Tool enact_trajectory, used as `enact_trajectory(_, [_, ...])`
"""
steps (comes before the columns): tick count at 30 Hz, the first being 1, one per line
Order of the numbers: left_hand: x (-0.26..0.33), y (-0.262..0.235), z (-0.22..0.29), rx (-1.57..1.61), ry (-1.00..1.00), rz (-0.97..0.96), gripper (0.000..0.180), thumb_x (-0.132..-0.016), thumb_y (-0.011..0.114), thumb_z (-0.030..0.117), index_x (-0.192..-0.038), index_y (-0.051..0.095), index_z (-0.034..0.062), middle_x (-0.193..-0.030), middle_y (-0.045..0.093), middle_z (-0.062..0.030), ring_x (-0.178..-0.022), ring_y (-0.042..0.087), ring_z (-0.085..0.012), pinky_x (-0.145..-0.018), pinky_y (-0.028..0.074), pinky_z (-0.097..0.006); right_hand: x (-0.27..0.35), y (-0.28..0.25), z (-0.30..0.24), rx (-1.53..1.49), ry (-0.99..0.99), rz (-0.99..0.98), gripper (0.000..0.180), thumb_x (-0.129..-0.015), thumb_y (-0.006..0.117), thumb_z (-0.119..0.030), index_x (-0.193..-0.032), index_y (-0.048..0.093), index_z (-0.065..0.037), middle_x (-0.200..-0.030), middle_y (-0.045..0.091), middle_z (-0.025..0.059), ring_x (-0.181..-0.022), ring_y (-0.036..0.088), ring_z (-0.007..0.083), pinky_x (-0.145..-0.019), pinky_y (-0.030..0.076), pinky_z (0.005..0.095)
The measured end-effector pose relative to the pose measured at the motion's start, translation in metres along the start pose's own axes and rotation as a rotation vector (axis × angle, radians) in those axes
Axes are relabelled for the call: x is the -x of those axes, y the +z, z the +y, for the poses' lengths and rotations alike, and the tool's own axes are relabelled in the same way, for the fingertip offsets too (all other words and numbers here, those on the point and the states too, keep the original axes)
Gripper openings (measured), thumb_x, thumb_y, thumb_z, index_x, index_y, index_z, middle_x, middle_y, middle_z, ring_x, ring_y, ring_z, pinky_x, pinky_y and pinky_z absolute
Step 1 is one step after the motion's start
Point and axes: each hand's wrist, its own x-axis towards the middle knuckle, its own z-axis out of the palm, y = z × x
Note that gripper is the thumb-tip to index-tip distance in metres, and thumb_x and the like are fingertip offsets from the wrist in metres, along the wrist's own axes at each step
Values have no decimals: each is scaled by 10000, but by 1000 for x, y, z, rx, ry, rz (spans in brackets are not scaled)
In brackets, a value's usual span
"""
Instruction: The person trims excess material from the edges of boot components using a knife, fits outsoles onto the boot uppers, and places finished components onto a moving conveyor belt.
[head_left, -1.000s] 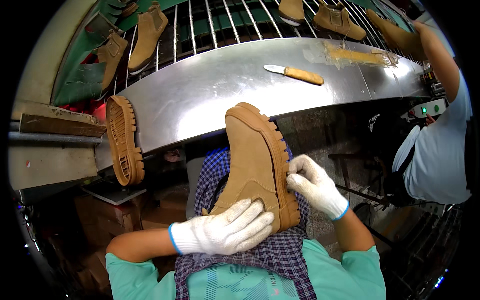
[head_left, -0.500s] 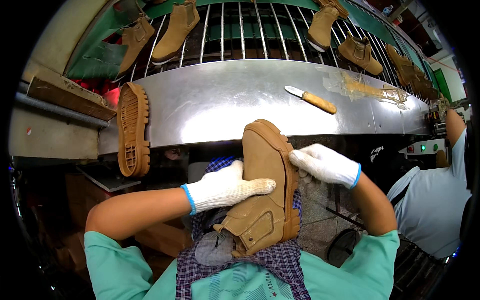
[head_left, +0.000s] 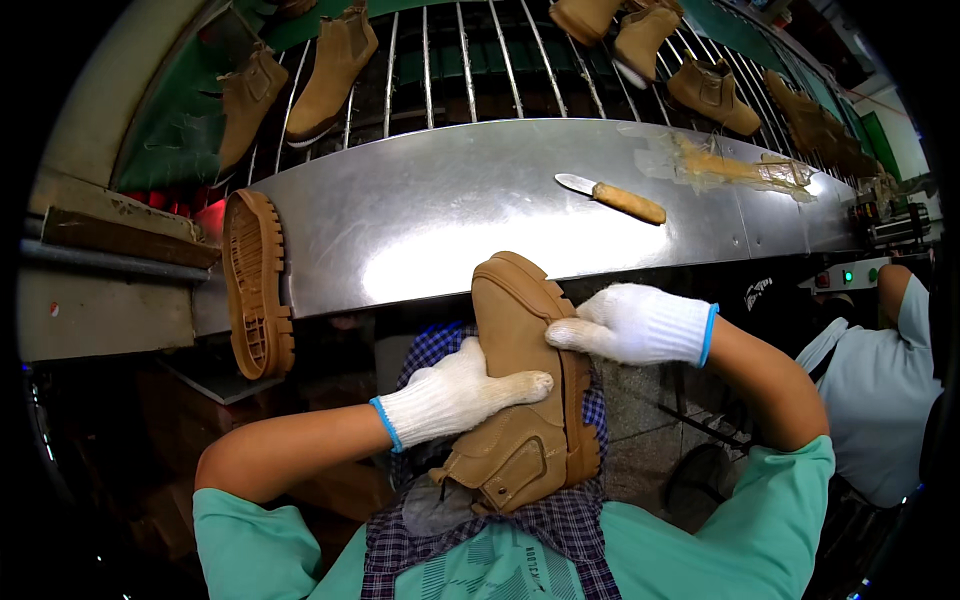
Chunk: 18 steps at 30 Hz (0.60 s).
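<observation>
In the frame's lower centre, the left hand (head_left: 462, 390) clasps the tan boot (head_left: 508, 335) and the right hand (head_left: 640, 326) pinches its sole (head_left: 580, 440) edge, both grips closed, apparently seating it, which calls for steady pressure.

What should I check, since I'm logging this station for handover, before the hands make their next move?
1. Left hand on the tan boot: ok, its thumb lies across the upper.
2. Right hand on the boot: ok, its thumb touches the upper near the toe, by the sole's edge.
3. Knife away from both hands: ok, it lies apart on the metal bench.
4. Loose sole apart from the boot: ok, it is at the bench's left end.
5. Bench free of tape: not ok, a yellowish patch marks its right part.
6. Boot's far side sound: cannot tell, hidden.
</observation>
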Motion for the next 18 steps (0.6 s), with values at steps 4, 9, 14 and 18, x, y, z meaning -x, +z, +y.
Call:
enact_trajectory(4, [9, 0, 8, -23, 13, 13, 860, -968, 726, 593, -1528, 485, -15, -1356, 664, -224, -1245, 689, -312, -1033, 606, -424, 9, 12, 18, -433, 26, -154, 744, -1094, 447, -665, -951, 698, 21, -706, 608, 55, -623, 659, 157, -568, 573, 311])
enact_trajectory(9, [2, 2, -3, -49, 109, 26, 832, -981, 688, 608, -1466, 523, -48, -1266, 700, -246, -1133, 738, -326, -938, 635, -383, -3, 21, 26, -630, 73, -277, 679, -1086, 508, -641, -847, 656, -23, -660, 573, 23, -602, 646, 134, -525, 553, 274])
enact_trajectory(14, [2, 10, -1, -161, -20, 141, 814, -988, 681, 597, -1456, 528, -51, -1254, 704, -238, -1116, 742, -321, -920, 637, -383, 2, 12, 0, -86, -14, -69, 808, -1087, 439, -673, -939, 712, 73, -700, 647, 161, -631, 663, 272, -668, 586, 421])
enact_trajectory(18, [2, 4, 2, 7, 113, 52, 817, -975, 716, 566, -1481, 506, -41, -1304, 679, -237, -1167, 717, -322, -968, 621, -393, 9, 12, -3, -154, 54, -48, 831, -1070, 435, -717, -980, 708, 62, -764, 675, 134, -649, 661, 241, -673, 588, 393])
